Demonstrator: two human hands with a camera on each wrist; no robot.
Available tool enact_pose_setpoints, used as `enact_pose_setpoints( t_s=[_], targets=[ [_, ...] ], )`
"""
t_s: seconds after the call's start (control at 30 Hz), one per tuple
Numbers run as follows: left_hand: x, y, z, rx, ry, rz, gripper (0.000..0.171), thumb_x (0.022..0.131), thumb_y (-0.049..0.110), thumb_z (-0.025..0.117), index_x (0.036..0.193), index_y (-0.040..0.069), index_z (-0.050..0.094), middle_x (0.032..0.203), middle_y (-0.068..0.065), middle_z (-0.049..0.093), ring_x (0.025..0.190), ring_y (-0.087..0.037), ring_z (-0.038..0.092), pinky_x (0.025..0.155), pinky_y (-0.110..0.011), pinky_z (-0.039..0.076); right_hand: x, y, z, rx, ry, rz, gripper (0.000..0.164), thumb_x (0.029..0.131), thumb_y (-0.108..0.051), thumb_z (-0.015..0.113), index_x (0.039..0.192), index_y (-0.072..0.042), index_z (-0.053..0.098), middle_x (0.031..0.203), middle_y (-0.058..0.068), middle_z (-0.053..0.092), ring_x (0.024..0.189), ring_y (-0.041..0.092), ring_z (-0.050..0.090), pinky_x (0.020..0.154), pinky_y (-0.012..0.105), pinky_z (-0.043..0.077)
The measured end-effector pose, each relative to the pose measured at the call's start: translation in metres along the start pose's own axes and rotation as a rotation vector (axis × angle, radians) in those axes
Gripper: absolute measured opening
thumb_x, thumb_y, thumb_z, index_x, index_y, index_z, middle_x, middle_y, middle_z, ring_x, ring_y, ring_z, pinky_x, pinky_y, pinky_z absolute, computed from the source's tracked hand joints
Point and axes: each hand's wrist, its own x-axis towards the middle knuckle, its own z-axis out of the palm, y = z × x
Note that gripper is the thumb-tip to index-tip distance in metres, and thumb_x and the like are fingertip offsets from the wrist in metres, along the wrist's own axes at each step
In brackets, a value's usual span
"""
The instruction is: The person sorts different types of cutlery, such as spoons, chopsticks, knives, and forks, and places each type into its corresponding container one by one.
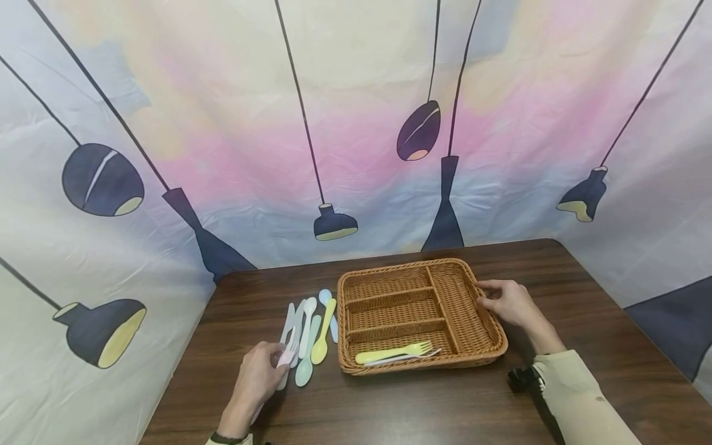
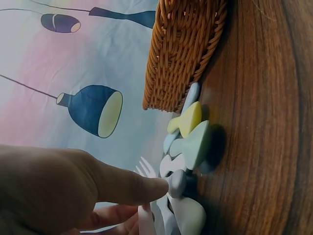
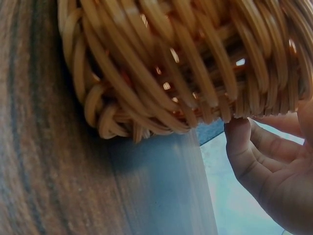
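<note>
A pale pink fork [image 1: 289, 351] is pinched in my left hand [image 1: 257, 375], tines pointing away from me. The left wrist view shows its tines [image 2: 145, 167] beyond the thumb. Just right of that hand, several pastel utensils lie side by side, among them a green spoon [image 1: 304, 371], a yellow spoon [image 1: 319, 351] and a white spoon [image 1: 309, 308]. My right hand [image 1: 514, 303] grips the right rim of a wicker basket [image 1: 489, 355], thumb and fingers at its edge. Inside the basket's front compartment rest a yellow fork [image 1: 392, 353] and a whitish utensil [image 1: 411, 357].
The basket's dividers [image 1: 439, 303] form three long compartments on the left and a tall one on the right. A blue spoon [image 1: 325, 297] lies close to the basket's left side. Behind the brown table [image 1: 423, 402] hangs a cloth printed with lamps [image 1: 356, 123].
</note>
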Motion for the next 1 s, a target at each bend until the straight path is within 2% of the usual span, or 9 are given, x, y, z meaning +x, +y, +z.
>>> enact_pose_setpoints(
  t_s=[0.23,0.43,1.0],
  targets=[
    [0.003,0.004,0.0,-0.021,0.044,0.042,0.032,0.072,0.0,0.078,0.104,0.001,0.074,0.097,-0.012,0.066,0.079,-0.02,0.064,0.067,-0.036,0.051,0.0,0.001,0.0,-0.01,0.0,0.006,0.042,0.089,-0.017,0.069,0.129,-0.006,0.063,0.096,0.011,0.07,0.072,0.011,0.064,0.059,0.031,0.048],
    [0.006,0.009,-0.002,-0.02,0.044,0.056,0.031,0.073,0.0,0.077,0.104,0.001,0.074,0.102,-0.014,0.066,0.081,-0.022,0.065,0.066,-0.036,0.053,0.0,0.0,0.0,-0.002,-0.004,0.006,0.041,0.089,-0.017,0.069,0.128,-0.005,0.064,0.095,0.011,0.07,0.071,0.011,0.065,0.058,0.031,0.049],
    [0.015,0.03,-0.005,-0.028,0.068,0.167,0.029,0.074,-0.001,0.077,0.103,0.002,0.075,0.095,-0.009,0.064,0.078,-0.019,0.063,0.066,-0.032,0.052,0.002,0.004,0.0,-0.004,-0.004,0.0,0.041,0.088,-0.017,0.069,0.128,-0.005,0.064,0.093,0.008,0.07,0.068,0.011,0.063,0.06,0.031,0.049]
  ],
)
